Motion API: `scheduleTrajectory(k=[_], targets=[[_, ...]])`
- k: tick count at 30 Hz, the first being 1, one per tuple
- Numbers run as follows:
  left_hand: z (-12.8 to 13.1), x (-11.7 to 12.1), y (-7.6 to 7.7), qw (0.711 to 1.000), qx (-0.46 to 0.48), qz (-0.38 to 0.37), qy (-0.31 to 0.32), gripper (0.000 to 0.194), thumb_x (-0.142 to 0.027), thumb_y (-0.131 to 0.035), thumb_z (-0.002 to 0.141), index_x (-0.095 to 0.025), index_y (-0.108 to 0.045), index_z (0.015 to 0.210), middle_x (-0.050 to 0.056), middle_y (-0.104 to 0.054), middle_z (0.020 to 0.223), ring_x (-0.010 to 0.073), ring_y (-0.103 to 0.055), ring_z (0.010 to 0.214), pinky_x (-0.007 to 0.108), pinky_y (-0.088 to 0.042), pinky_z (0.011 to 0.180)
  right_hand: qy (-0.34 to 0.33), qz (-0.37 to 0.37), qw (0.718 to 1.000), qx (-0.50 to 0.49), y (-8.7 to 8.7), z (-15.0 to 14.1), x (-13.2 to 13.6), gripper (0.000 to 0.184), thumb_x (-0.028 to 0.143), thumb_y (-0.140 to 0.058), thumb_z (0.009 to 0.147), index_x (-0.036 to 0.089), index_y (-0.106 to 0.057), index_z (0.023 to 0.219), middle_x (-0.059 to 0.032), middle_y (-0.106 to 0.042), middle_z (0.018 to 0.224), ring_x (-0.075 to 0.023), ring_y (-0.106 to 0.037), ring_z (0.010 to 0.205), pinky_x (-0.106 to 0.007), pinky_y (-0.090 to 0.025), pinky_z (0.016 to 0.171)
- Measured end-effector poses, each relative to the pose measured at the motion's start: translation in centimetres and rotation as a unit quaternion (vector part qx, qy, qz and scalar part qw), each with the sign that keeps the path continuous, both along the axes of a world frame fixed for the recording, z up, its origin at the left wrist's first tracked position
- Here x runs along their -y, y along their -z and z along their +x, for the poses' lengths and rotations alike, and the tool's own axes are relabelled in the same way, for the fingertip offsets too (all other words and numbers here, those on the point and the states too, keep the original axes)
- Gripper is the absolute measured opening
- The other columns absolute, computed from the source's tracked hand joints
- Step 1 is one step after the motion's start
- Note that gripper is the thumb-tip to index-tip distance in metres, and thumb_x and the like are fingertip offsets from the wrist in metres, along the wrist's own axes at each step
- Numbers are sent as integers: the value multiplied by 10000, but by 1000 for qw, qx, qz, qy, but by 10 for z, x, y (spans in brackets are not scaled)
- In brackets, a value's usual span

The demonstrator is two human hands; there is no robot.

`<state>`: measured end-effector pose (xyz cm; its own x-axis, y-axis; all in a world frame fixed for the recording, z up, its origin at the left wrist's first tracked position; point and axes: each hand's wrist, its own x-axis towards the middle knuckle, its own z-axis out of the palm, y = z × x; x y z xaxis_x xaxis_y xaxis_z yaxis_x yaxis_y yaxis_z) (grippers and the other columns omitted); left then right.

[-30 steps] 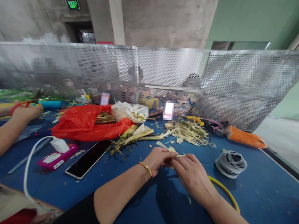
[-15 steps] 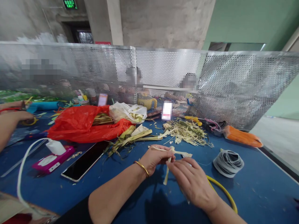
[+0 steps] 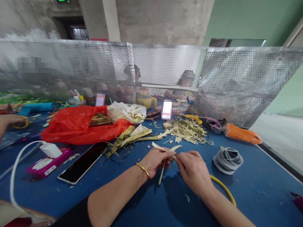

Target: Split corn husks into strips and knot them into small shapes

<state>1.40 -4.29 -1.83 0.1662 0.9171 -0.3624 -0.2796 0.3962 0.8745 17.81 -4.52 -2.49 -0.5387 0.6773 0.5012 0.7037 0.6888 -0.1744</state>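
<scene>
My left hand [image 3: 161,159], with a gold bangle on its wrist, pinches a small bundle of pale plant strips [image 3: 162,175] in front of me. One strip hangs down below the fingers, and flat ends fan out above the thumb. Close against it on the right, my right hand [image 3: 191,167] has its fingers closed on the bundle near the left fingertips. The bundle's middle is hidden by the fingers. Beyond both hands lies a heap of shredded plant strips [image 3: 189,130]. Longer plant stalks [image 3: 132,136] lie to its left.
A spool of grey cord [image 3: 228,160] and an orange packet [image 3: 242,133] are on the right. On the left lie a phone [image 3: 82,164], a magenta power strip [image 3: 48,162] and a red plastic bag [image 3: 68,124]. A perforated metal screen [image 3: 165,63] stands behind. Another person's hand [image 3: 11,121] works at far left.
My right hand has turned and closed in against the left fingertips. The strips now spread differently: flat ends point up, and the hanging strip slants. The whole view has shifted slightly.
</scene>
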Motion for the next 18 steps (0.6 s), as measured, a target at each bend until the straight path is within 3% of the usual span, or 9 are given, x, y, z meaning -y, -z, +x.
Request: scheduleTrajectory(k=[6, 11, 14, 18], targets=[[-5, -6, 0, 996, -76, 37, -6, 345, -367, -826, 518, -128, -602, 626, -32, -535, 513, 51, -436, 402, 191, -355, 405, -42, -85, 995, 6, -19, 13, 0, 297, 247, -434, 934, 201, -537, 659, 25, -564, 558, -122, -510, 560, -270, -363, 713], [-5, -1, 4, 985, -108, 87, 101, 334, -402, -807, 535, -124, -667, 658, -20, -547, 507, 73, -441, 406, 219, -361, 406, -30, -131, 986, -98, -31, 24, -5, 195, 356, -536, 888, 218, -656, 821, -11, -642, 719, -157, -581, 690, -280, -423, 684], [-1, 6, 5, 972, -125, 102, 172, 336, -433, -790, 559, -134, -664, 644, -27, -542, 506, 74, -429, 398, 228, -339, 406, -47, -211, 961, -174, -31, 22, -6, 150, 311, -585, 851, 208, -685, 894, -26, -657, 790, -164, -602, 748, -274, -457, 688], [6, 13, 5, 956, -147, 110, 230, 316, -414, -759, 598, -152, -582, 579, -45, -502, 489, 60, -377, 395, 221, -255, 389, -94, -300, 929, -195, -22, 9, -1, 87, 200, -654, 777, 199, -686, 858, -9, -644, 813, -143, -591, 749, -259, -469, 699]])
